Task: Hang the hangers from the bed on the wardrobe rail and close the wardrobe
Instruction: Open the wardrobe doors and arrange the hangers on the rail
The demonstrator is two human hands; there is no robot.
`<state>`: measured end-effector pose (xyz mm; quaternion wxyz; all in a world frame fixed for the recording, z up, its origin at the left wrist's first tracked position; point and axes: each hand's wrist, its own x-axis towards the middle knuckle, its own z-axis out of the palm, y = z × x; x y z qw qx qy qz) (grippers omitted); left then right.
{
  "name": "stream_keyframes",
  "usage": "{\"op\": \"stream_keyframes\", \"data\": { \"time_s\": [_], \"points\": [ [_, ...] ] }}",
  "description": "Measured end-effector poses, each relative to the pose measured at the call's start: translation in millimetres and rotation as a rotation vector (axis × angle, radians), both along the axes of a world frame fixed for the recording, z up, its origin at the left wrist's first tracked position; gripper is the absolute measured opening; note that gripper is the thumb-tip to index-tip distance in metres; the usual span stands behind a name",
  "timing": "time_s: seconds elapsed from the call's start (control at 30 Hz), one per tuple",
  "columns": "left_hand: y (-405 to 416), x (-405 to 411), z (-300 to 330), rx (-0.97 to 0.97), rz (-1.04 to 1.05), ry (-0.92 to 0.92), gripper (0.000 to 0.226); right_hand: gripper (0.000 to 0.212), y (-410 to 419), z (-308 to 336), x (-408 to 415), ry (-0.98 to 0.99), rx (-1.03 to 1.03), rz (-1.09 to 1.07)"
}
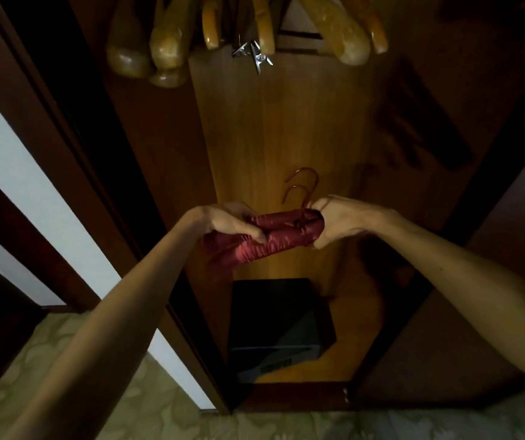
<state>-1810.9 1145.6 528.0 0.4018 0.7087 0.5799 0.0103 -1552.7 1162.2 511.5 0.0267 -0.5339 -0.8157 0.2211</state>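
Observation:
Two red padded hangers [278, 238] with copper hooks [300, 192] lie together between my hands, inside the open wardrobe. My left hand [229, 222] grips their left arm, fingers curled over the fabric. My right hand [337, 222] holds the bundle near the hooks, which point up and away. The hangers' right half is hidden behind my right hand. Several wooden hangers [166, 42] hang at the top of the view; the rail itself is out of sight.
A black safe box [278, 325] stands on the wardrobe floor below my hands. The dark wooden wardrobe door [74, 115] stands open on the left, beside a white wall. Metal clips [256, 55] dangle among the wooden hangers. Patterned green carpet [96, 360] lies underfoot.

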Motion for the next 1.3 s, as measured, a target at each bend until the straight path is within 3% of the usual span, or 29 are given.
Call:
{"op": "stream_keyframes", "data": {
  "time_s": [0.07,0.13,0.2,0.23,0.33,0.4,0.47,0.57,0.67,0.77,0.9,1.03,1.13,1.3],
  "points": [
    [-0.7,-1.2,-11.2,0.31,0.058,0.037,0.037,0.048,-1.8,-2.0,-1.5,-0.005,-0.053,-0.005],
    [-8.5,7.3,-33.6,0.723,0.255,0.007,0.033,0.039,-6.0,-7.1,-3.2,0.03,-0.041,-0.078],
    [-21.8,24.6,-54.8,0.896,0.484,-0.079,0.027,0.032,-7.8,-19.2,-7.1,0.12,0.004,-0.174],
    [-27.3,34.7,-61.4,0.791,0.541,-0.145,0.028,0.032,-10.6,-23.8,-10.5,0.153,0.061,-0.222],
    [-36.9,66.3,-67.8,0.225,0.548,-0.379,0.054,0.035,-24.1,-32.3,-23.0,0.208,0.166,-0.378],
    [-40.2,79.3,-68.0,0.078,0.53,-0.503,0.06,0.033,-31.7,-34.9,-29.9,0.247,0.148,-0.392],
    [-41.5,86.3,-70.4,0.064,0.528,-0.6,0.055,0.038,-35.8,-39.7,-28.7,0.348,0.004,-0.318],
    [-43.3,81.2,-70.3,-0.001,0.508,-0.702,0.05,0.069,-48.6,-35.0,-10.9,0.601,-0.34,-0.251],
    [-46.0,75.5,-68.2,-0.088,0.408,-0.789,0.039,0.053,-56.3,-36.1,11.0,0.805,-0.5,-0.227],
    [-50.1,78.7,-64.6,-0.165,0.372,-0.865,0.03,0.052,-57.9,-39.6,30.9,0.89,-0.457,-0.283],
    [-49.2,92.4,-53.2,-0.243,0.413,-0.948,0.015,0.017,-59.2,-20.1,56.3,1.024,-0.443,-0.343],
    [-42.0,126.9,-29.2,-0.292,0.421,-0.992,0.023,0.043,-55.5,4.6,78.9,1.02,-0.366,-0.51],
    [-36.7,159.0,0.0,-0.298,0.369,-1.003,0.023,0.026,-54.7,21.6,101.1,1.073,-0.312,-0.594],
    [-23.1,208.3,52.6,-0.277,0.312,-1.122,0.03,0.031,-56.1,61.2,129.8,1.076,-0.186,-0.649]
  ]
}}
